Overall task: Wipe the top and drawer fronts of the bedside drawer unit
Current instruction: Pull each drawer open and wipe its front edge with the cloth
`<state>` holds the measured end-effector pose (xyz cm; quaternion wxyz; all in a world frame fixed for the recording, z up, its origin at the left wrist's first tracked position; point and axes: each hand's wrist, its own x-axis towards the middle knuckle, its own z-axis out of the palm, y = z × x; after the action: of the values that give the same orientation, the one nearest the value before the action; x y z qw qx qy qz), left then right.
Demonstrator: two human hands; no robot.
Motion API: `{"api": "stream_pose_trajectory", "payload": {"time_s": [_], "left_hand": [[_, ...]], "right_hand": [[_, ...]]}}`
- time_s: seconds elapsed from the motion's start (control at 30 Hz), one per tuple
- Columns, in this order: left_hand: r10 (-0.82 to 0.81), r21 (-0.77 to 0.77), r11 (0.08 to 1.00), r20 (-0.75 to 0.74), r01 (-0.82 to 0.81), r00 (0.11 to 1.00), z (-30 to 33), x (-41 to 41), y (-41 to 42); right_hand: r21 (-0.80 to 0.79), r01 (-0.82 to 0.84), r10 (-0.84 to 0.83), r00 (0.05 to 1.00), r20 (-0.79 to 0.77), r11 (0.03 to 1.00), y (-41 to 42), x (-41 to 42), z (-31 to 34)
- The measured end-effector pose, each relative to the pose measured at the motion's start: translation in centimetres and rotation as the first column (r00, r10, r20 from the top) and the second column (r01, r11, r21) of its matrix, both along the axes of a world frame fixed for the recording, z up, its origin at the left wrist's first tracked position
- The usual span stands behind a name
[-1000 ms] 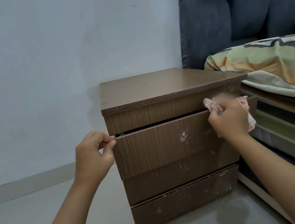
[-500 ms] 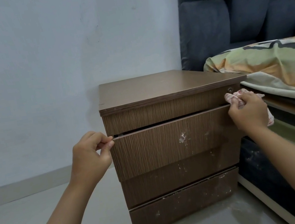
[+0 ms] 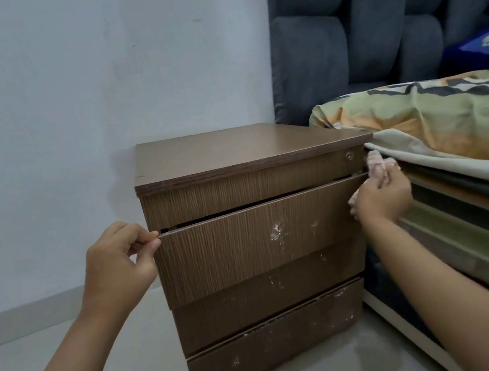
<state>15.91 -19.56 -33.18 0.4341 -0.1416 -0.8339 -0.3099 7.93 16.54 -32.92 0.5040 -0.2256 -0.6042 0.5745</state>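
Observation:
The brown wooden bedside drawer unit [image 3: 247,149] stands on the floor between the wall and the bed. Its second drawer front [image 3: 246,243] is pulled slightly out and carries white specks. The lower fronts are speckled too. My left hand [image 3: 120,264] pinches the top left corner of that drawer front. My right hand [image 3: 382,197] grips a pink-and-white cloth [image 3: 375,163] at the drawer's top right corner, against the unit's right edge. Most of the cloth is hidden by my fingers.
A bed with a patterned green and orange cover [image 3: 452,118] presses close on the unit's right. A grey padded headboard [image 3: 355,21] rises behind it. A pale wall [image 3: 61,102] is at the back and left. Light floor [image 3: 121,367] lies left of the unit.
My right hand has slid the cloth rightward along the top edge of the second drawer front, from near its middle-right to the right corner. The left hand has kept its pinch.

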Motion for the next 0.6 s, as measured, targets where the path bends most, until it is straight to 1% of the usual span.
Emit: {"api": "stream_pose_trajectory", "payload": {"time_s": [0.1,0.17,0.23,0.3,0.37,0.43,0.6], "left_hand": [[0.006,-0.008,1.000,0.000,-0.006,1.000,0.0,-0.1,0.0],[0.012,-0.007,1.000,-0.001,-0.012,1.000,0.1,-0.1,0.0],[0.017,-0.004,1.000,-0.005,-0.017,1.000,0.0,0.0,0.1],[0.021,0.000,1.000,-0.013,-0.021,1.000,0.0,0.0,0.2],[0.026,0.004,1.000,-0.016,-0.025,1.000,0.0,0.1,0.2],[0.030,0.010,0.999,-0.018,-0.030,0.999,0.0,0.0,0.2],[0.028,0.017,0.999,-0.028,-0.028,0.999,-0.1,-0.1,0.3]], "right_hand": [[-0.060,-0.048,0.039,0.990,-0.137,0.997,-5.6,2.0,-0.9],[-0.072,-0.118,0.100,0.971,-0.217,0.990,-9.8,3.7,-1.6],[-0.022,-0.211,0.198,0.942,-0.272,0.977,-13.9,5.1,-2.8],[0.133,-0.291,0.318,0.895,-0.311,0.947,-17.7,5.9,-4.2],[0.340,-0.336,0.440,0.847,-0.300,0.878,-20.7,6.3,-5.1],[0.498,-0.313,0.473,0.849,-0.235,0.809,-22.3,5.5,-6.3],[0.630,-0.243,0.359,0.931,-0.062,0.738,-22.1,3.2,-8.1]]}}
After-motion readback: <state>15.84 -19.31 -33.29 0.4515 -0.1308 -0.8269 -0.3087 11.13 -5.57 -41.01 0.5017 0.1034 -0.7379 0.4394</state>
